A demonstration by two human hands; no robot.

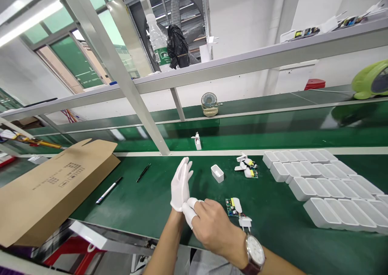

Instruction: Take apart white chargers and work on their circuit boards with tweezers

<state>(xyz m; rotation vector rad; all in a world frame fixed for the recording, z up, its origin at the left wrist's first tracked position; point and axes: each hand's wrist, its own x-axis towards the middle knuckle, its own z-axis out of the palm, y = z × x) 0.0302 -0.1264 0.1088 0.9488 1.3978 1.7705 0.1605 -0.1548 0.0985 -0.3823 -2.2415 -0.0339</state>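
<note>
A white glove (178, 188) covers my left hand (182, 178), which is raised over the green table with its fingers stretched out. My right hand (212, 226) has white covers (189, 214) on some fingertips and a watch at the wrist. Its fingers pinch the glove's cuff at my left wrist. Close to my right hand lies a small circuit board (232, 207) joined to a white plug piece (245, 221). Beyond it sits a white plastic shell (217, 173), its open side up. More boards with plug pieces (247, 168) lie further back.
Rows of white shells (324, 210) stand on the right. At the left lie a cardboard box (45, 190), a marker (109, 191) and a black pen (143, 172). A white plug adapter (197, 141) stands on the green belt (242, 135); a metal post (145, 117) rises before it.
</note>
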